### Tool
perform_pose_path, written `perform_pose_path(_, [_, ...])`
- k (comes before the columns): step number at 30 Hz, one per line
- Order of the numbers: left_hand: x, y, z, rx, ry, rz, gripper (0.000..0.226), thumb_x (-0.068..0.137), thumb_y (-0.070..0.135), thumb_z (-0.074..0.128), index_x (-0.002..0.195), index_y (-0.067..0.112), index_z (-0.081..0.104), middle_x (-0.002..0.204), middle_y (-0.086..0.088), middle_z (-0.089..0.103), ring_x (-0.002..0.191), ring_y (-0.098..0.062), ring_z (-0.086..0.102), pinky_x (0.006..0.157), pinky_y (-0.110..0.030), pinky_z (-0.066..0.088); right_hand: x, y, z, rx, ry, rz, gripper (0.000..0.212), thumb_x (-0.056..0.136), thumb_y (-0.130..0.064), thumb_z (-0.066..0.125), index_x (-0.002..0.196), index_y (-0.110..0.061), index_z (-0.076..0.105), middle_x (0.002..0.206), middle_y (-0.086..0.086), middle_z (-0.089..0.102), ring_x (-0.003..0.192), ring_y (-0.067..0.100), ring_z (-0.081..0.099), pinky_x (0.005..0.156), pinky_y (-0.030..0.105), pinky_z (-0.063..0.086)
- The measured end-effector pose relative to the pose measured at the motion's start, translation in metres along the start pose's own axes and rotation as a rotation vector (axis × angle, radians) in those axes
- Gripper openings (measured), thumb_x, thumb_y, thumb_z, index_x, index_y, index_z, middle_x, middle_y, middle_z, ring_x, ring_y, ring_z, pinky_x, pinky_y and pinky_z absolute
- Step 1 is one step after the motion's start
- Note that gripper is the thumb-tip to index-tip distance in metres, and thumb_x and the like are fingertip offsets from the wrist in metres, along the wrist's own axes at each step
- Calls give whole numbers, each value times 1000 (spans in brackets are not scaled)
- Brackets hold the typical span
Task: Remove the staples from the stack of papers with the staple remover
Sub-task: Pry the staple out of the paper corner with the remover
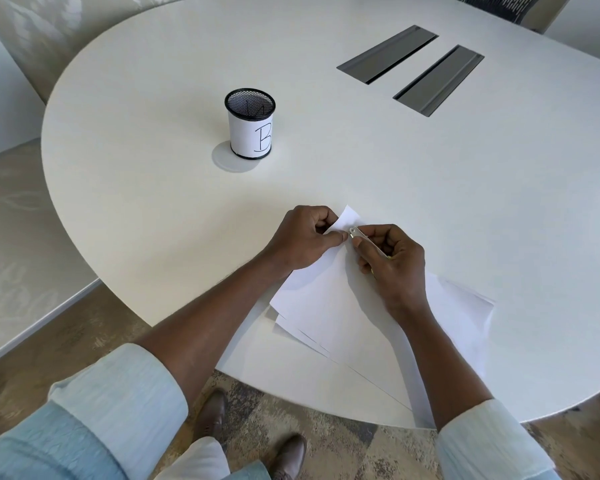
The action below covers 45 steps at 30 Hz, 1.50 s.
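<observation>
A white oval desk (pixel 430 188) carries the stack of papers (pixel 326 313) at its near edge. The left hand (pixel 302 240) pinches the stack's far corner; the right hand (pixel 392 258) grasps a metal staple remover (pixel 359 233), tip at that corner.

Both forearms reached forward, sleeves rolled. The left hand (pixel 303 237) pinched closed. The right hand (pixel 392 258) was curled tight, fingers folded.
</observation>
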State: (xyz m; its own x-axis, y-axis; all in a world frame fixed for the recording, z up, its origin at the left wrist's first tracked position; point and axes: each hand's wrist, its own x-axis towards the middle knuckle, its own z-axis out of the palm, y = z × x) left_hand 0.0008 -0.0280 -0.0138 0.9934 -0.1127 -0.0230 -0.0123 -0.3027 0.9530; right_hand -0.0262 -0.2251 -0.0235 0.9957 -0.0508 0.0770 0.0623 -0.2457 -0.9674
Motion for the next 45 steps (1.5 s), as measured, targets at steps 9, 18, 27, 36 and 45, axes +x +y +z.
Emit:
perform_pose_path(9, [3,-3,1,29,-5,14,24,95,15,82,80,5,66,56,15,47,49,-5,37,53,-15,32,0,-2,1,-34,16,17,5,99,-15,81,102,-12,78,69,-3,70,58,14,56,56,23,48])
perform_pose_path(18, [1,0,0,51,-3,22,25,95,11,81,87,-7,67,69,-1,54,57,-11,39,56,-22,35,-1,-1,3,-64,10,21,7,101,-17,80,106,-13,78,82,-5,76,63,10,58,64,26,49])
perform_pose_path(27, [2,0,0,43,-25,-3,23,95,13,82,92,-7,71,77,-19,69,71,-20,50,70,-32,42,-2,1,5,-140,16,16,15,102,-27,79,113,-17,76,97,-4,80,74,13,65,71,34,53])
perform_pose_path(36, [2,1,0,62,-16,7,24,96,15,81,95,-8,71,91,-33,73,74,-21,49,71,-34,41,-2,1,5,-154,28,5,15,103,-29,78,113,-19,74,96,-7,80,73,11,65,70,34,54])
perform_pose_path(45, [3,-1,1,66,5,11,23,96,15,81,91,-6,70,77,-10,64,73,-21,48,70,-33,39,-4,-1,6,-142,28,-18,15,104,-28,77,114,-17,73,98,-6,79,75,7,66,69,20,51])
